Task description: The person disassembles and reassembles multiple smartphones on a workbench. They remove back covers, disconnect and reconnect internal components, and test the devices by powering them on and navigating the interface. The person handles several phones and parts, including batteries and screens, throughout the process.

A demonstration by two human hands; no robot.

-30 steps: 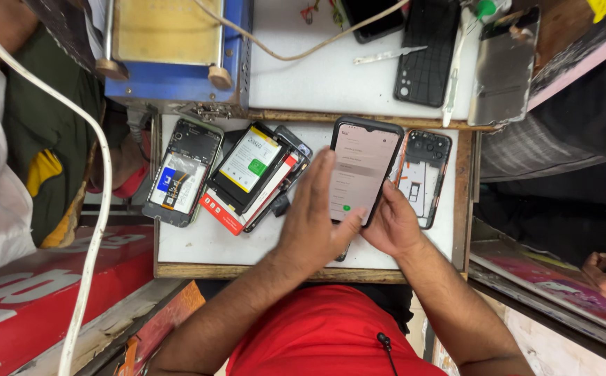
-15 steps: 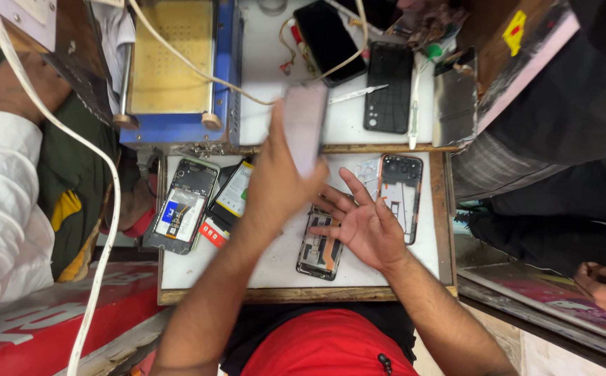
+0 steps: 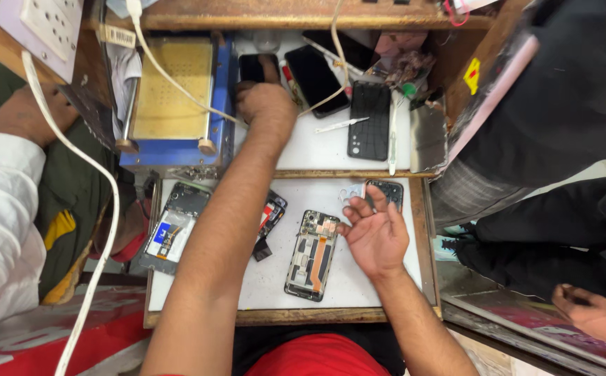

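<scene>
My left hand reaches far back onto the white upper shelf, its fingers curled on a dark phone screen panel lying there. Lower down, my right hand rests palm up with spread fingers on the white work tray and holds nothing. Just left of it lies an opened phone frame with its inner boards and an orange flex strip showing. A black phone back part sits under its fingertips.
A blue heating machine with a yellow pad stands at back left. Another opened phone and stacked phones lie on the tray's left. Black phones, tweezers and cables crowd the shelf. Other people stand at the left and right.
My left hand lifted the screen panel off the phone and carried it back onto the upper shelf. My right hand let go and now lies open beside the bared frame.
</scene>
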